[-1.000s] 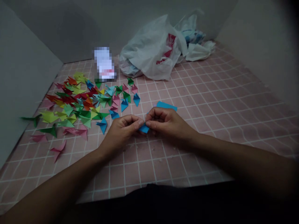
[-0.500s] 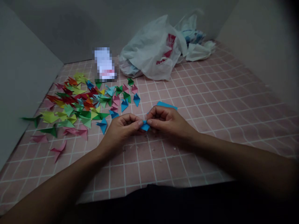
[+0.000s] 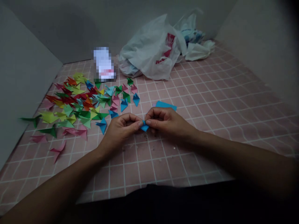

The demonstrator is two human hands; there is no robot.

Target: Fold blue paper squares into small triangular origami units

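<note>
A small blue folded paper piece (image 3: pixel 144 127) is pinched between the fingertips of both hands, just above the pink grid-patterned table (image 3: pixel 210 93). My left hand (image 3: pixel 121 129) grips its left side with curled fingers. My right hand (image 3: pixel 165 121) grips its right side, fingers closed too. A flat blue paper sheet (image 3: pixel 166 105) lies just behind my right hand. To the left spreads a pile of several folded paper triangles (image 3: pixel 79 104) in red, green, yellow, pink and blue.
A white plastic bag (image 3: pixel 151 49) with crumpled contents sits at the back centre, more white wrapping (image 3: pixel 198 49) to its right. A blurred white object (image 3: pixel 104 63) stands behind the pile. Grey walls (image 3: pixel 21 77) enclose the table on the left, back and right.
The blue piece has shrunk a little between the fingertips as the fold tightened. Both hands stay in nearly the same place.
</note>
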